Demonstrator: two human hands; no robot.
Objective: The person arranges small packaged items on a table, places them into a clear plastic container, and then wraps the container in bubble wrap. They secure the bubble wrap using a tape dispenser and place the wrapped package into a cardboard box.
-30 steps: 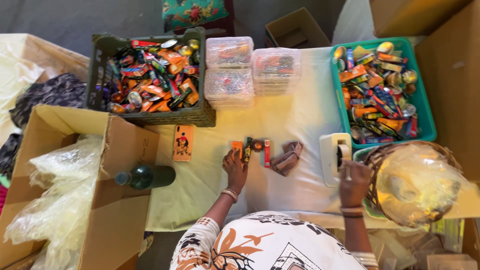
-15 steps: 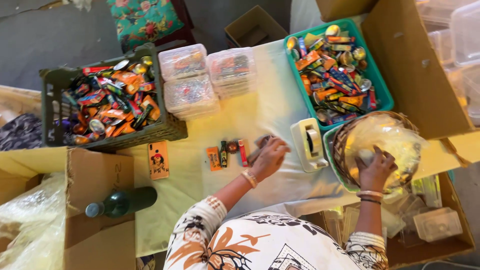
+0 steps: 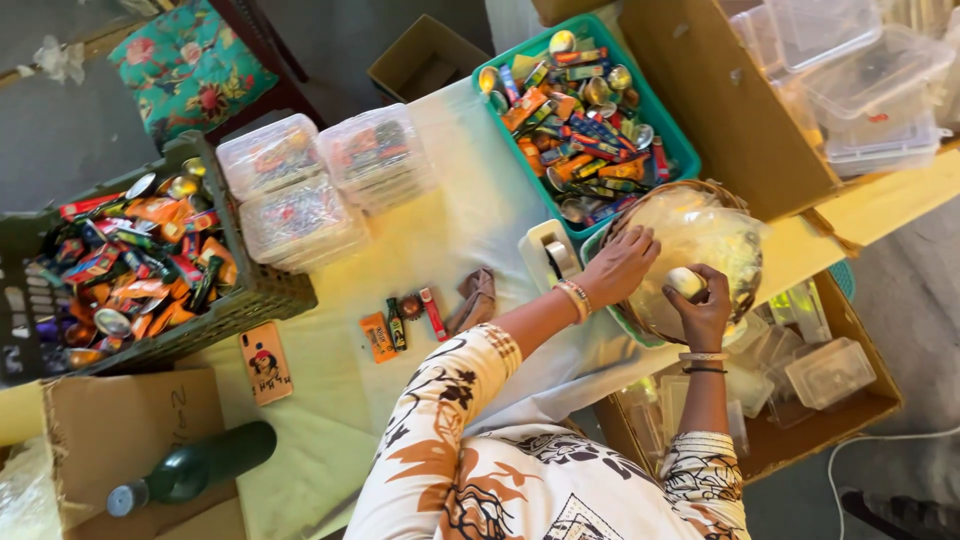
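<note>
Pale yellow cloth covers the table; grey floor lies beyond it, with a floral cushion at the top left.

Head view: I see a dark crate of wrapped sweets on the left and a teal crate of the same at the top right, with stacked clear boxes between them. A row of small items lies on the cloth beside a brown rag. A tape dispenser stands just beside a basket lined with a plastic bag. The left hand rests loosely curled on the bag at the basket's rim. The right hand is clenched round a small pale ball over the basket.

Since half a second ago the left hand has left the rag for the basket, and the right hand now shows the ball. The camera has swung, so the crates sit at a slant.

The bag's contents are hard to make out. A green bottle lies on a carton, which is cut off at the left edge.
</note>
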